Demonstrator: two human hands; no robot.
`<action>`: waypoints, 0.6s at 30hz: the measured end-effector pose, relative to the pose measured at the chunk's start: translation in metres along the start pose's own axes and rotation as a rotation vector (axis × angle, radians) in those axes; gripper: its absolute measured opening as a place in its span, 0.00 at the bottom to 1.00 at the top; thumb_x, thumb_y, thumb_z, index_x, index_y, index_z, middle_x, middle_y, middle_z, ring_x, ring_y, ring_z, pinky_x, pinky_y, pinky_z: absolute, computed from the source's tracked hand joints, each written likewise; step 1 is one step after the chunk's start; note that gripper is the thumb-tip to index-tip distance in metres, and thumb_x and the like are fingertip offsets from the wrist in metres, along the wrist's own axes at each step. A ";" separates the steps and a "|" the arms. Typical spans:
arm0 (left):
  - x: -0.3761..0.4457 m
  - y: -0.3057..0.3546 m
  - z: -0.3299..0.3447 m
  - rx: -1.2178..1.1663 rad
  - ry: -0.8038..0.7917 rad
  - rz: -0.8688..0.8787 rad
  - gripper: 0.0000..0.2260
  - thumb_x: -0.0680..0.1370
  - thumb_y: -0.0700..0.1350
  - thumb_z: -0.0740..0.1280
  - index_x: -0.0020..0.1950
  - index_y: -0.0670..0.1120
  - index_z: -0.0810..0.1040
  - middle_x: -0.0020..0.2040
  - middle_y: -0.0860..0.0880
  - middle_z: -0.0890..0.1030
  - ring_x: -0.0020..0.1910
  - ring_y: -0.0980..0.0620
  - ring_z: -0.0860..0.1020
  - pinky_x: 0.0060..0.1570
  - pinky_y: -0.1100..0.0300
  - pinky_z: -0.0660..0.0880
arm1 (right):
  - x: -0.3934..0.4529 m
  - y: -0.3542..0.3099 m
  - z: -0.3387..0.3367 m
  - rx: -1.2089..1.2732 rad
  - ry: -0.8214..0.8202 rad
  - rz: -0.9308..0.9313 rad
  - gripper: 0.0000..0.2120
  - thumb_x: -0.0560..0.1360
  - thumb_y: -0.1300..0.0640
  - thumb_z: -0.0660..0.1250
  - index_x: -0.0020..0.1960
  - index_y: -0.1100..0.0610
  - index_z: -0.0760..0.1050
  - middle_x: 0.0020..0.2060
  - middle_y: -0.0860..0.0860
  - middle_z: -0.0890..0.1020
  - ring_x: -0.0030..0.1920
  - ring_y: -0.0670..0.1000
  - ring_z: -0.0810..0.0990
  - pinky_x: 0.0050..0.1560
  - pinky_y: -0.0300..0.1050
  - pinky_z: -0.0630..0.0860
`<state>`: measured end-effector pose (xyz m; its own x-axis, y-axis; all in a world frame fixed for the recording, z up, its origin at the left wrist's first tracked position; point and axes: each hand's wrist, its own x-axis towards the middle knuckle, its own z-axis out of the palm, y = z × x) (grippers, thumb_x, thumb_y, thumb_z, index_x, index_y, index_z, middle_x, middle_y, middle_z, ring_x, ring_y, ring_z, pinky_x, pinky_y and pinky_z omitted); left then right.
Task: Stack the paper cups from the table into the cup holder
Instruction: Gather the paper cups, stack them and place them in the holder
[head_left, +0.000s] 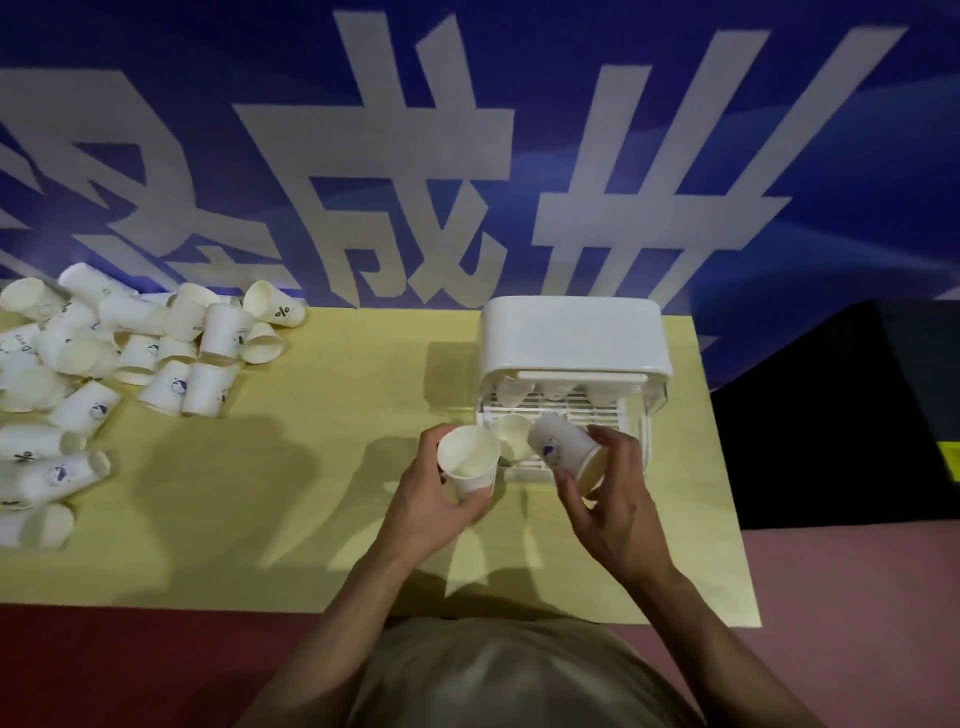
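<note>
The step in hand looked to be seating a cup on the rack of the cup holder, the white box at the far right of the tabletop. To do it well, the tilted cup would need turning fully mouth-down and lowering straight onto the grid or over a cup already there, so that the stack sits square and does not lean against the holder's front edge. A light grip seems wise, since thin paper dents easily.

The right hand held that tilted cup at the holder's front rack, fingers curled round its wall near the rim, thumb underneath. The left hand gripped an upright cup just left of the holder, mouth up, fingers wrapped narrowly about its body. Another empty cup sat on the rack between them, and more showed under the holder's hood. The loose pile of cups lay well to the left of the holder, so much of the task seemed to remain.
</note>
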<state>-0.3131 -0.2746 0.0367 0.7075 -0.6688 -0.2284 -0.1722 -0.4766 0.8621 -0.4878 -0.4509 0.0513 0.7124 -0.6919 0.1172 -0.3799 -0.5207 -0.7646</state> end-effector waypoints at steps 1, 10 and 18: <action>0.006 0.006 0.006 0.007 0.017 0.016 0.34 0.70 0.55 0.79 0.69 0.63 0.63 0.63 0.59 0.76 0.62 0.55 0.77 0.57 0.53 0.79 | -0.004 0.009 -0.008 0.007 -0.013 0.016 0.27 0.79 0.50 0.72 0.73 0.55 0.65 0.65 0.49 0.69 0.59 0.52 0.79 0.45 0.54 0.84; 0.048 0.031 0.055 0.101 0.109 0.058 0.33 0.71 0.51 0.79 0.69 0.56 0.63 0.63 0.55 0.74 0.60 0.54 0.74 0.52 0.58 0.75 | -0.006 0.049 -0.045 0.055 -0.082 0.044 0.26 0.77 0.58 0.73 0.72 0.47 0.71 0.68 0.48 0.64 0.63 0.44 0.76 0.54 0.50 0.83; 0.061 0.009 0.081 0.189 0.092 0.048 0.33 0.71 0.50 0.80 0.70 0.52 0.67 0.67 0.53 0.72 0.64 0.53 0.73 0.51 0.76 0.70 | 0.000 0.072 -0.050 0.059 -0.128 0.056 0.26 0.78 0.55 0.73 0.73 0.47 0.69 0.69 0.47 0.63 0.63 0.47 0.75 0.53 0.49 0.84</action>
<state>-0.3268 -0.3659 -0.0060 0.7535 -0.6425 -0.1395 -0.3266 -0.5499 0.7687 -0.5440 -0.5132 0.0280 0.7617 -0.6479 -0.0051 -0.3886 -0.4505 -0.8038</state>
